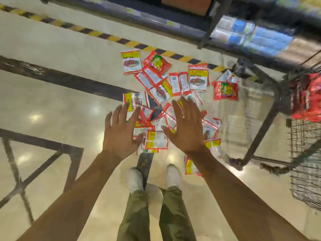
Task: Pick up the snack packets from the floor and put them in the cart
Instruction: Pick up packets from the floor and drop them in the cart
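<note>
Head camera, I see my left hand [119, 131] and right hand [187, 126] both empty, fingers spread, above the red-yellow snack packets [178, 82] scattered on the glossy floor [60, 105], wire cart [305, 180] at right, red packets [308, 103] inside it.

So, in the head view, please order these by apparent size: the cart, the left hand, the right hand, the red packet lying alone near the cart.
1. cart, partly out of frame.
2. right hand and left hand, alike; nearness to the camera enlarges them.
3. red packet.
</note>
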`<state>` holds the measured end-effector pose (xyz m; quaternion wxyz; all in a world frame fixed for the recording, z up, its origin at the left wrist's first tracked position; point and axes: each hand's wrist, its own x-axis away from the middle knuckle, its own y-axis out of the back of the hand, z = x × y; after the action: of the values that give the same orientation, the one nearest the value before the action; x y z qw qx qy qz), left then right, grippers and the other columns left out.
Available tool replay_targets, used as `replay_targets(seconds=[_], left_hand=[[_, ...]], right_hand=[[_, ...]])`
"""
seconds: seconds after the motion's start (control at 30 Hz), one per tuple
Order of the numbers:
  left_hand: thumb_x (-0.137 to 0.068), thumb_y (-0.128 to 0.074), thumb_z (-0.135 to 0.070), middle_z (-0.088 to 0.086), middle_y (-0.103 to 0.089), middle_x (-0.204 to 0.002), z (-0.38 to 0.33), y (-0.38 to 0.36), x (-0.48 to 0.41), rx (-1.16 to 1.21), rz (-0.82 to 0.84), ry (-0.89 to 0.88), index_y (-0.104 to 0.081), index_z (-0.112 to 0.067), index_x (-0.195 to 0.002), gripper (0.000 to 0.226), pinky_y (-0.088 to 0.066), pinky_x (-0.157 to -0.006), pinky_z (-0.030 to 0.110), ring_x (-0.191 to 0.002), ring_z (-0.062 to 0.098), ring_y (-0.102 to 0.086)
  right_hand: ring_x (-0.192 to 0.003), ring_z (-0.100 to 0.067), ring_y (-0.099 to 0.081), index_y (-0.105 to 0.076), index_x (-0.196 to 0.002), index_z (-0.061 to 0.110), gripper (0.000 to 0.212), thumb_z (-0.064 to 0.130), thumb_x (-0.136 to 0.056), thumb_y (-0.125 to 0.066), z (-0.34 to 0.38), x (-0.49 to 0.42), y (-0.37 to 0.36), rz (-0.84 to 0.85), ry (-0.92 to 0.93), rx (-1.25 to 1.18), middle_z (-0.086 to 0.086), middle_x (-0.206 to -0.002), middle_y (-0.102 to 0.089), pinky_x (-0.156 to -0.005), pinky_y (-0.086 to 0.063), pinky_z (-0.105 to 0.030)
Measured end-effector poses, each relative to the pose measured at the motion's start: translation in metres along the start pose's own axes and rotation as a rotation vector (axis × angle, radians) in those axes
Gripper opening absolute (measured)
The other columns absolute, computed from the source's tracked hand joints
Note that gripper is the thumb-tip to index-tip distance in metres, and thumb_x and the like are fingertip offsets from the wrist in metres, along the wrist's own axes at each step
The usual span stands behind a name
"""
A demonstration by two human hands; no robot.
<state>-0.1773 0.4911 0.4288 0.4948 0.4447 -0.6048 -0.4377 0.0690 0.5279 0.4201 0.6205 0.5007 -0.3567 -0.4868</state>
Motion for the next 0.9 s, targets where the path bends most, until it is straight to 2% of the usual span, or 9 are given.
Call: replay_targets(seconds=[0.1, 0.27, 0.4, 0.5, 0.57, 0.7, 0.8, 0.9], left_hand=[[-0.089, -0.060, -0.058, 0.018, -0.035, -0.164, 0.006, -0.090, -0.006, 0.039, 0.014, -0.005, -0.036, -0.021, -0.160, 0.084, -0.030, -0.117, 0.062, -0.149, 0.043, -0.033], [-0.089, -0.051, -0.056, 0.018, -0.035, -0.163, 0.007, -0.238, -0.015, 0.044, 0.072, 0.002, -0.035, -0.021, -0.160, 0.081, -0.032, -0.114, 0.060, -0.147, 0.043, -0.034], [-0.087, -0.050, -0.054, 0.018, -0.038, -0.159, 0.009, -0.347, -0.017, 0.052, 0.153, 0.073, -0.035, -0.023, -0.160, 0.081, -0.036, -0.110, 0.059, -0.145, 0.043, -0.036], [-0.088, -0.048, -0.056, 0.018, -0.040, -0.156, 0.011, -0.412, -0.014, 0.076, 0.209, 0.138, -0.038, -0.020, -0.157, 0.079, -0.041, -0.105, 0.061, -0.139, 0.044, -0.040], [-0.086, -0.057, -0.056, 0.019, -0.041, -0.152, 0.013, -0.444, -0.009, 0.108, 0.226, 0.189, -0.042, -0.019, -0.152, 0.078, -0.044, -0.100, 0.062, -0.135, 0.044, -0.042], [-0.072, -0.087, -0.042, 0.020, -0.046, -0.144, 0.016, -0.482, 0.003, 0.112, 0.249, 0.198, -0.047, -0.017, -0.147, 0.089, -0.049, -0.096, 0.063, -0.129, 0.045, -0.046], [-0.075, -0.087, -0.040, 0.020, -0.052, -0.139, 0.020, -0.496, 0.007, 0.082, 0.186, 0.169, -0.051, -0.011, -0.144, 0.083, -0.046, -0.101, 0.061, -0.126, 0.045, -0.049], [-0.071, -0.089, -0.037, 0.017, -0.058, -0.134, 0.026, -0.503, 0.004, 0.035, 0.230, 0.134, -0.054, -0.011, -0.138, 0.080, -0.043, -0.097, 0.059, -0.122, 0.042, -0.051]], right_hand=[[-0.148, -0.043, -0.038, -0.040, -0.158, 0.014, 0.082, 0.063, -0.094, -0.056, -0.021, 0.010, -0.088, 0.046, 0.008, 0.004, -0.021, -0.161, -0.040, -0.120, -0.031, -0.060], [-0.146, -0.042, -0.041, -0.047, -0.155, 0.012, 0.082, 0.064, -0.092, -0.054, -0.060, 0.034, -0.232, 0.156, 0.061, 0.031, -0.021, -0.160, -0.042, -0.118, -0.032, -0.062], [-0.150, -0.041, -0.036, -0.037, -0.158, 0.017, 0.086, 0.068, -0.090, -0.049, -0.084, 0.049, -0.337, 0.270, 0.161, 0.114, -0.019, -0.164, -0.036, -0.122, -0.028, -0.060], [-0.150, -0.038, -0.035, -0.033, -0.160, 0.019, 0.092, 0.071, -0.087, -0.055, -0.093, 0.057, -0.399, 0.346, 0.238, 0.145, -0.017, -0.164, -0.036, -0.124, -0.022, -0.058], [-0.145, -0.037, -0.040, -0.034, -0.159, 0.018, 0.095, 0.070, -0.084, -0.062, -0.095, 0.064, -0.429, 0.371, 0.275, 0.106, -0.016, -0.159, -0.041, -0.121, -0.026, -0.056], [-0.131, -0.034, -0.048, -0.038, -0.151, 0.016, 0.095, 0.069, -0.079, -0.070, -0.096, 0.070, -0.462, 0.444, 0.301, 0.100, -0.012, -0.143, -0.050, -0.107, -0.039, -0.049], [-0.130, -0.033, -0.050, -0.042, -0.145, 0.015, 0.088, 0.065, -0.080, -0.073, -0.096, 0.072, -0.473, 0.565, 0.303, 0.076, -0.012, -0.137, -0.054, -0.111, -0.039, -0.047], [-0.133, -0.031, -0.046, -0.050, -0.138, 0.015, 0.079, 0.062, -0.080, -0.076, -0.098, 0.067, -0.478, 0.679, 0.229, 0.017, -0.011, -0.136, -0.053, -0.115, -0.036, -0.045]])
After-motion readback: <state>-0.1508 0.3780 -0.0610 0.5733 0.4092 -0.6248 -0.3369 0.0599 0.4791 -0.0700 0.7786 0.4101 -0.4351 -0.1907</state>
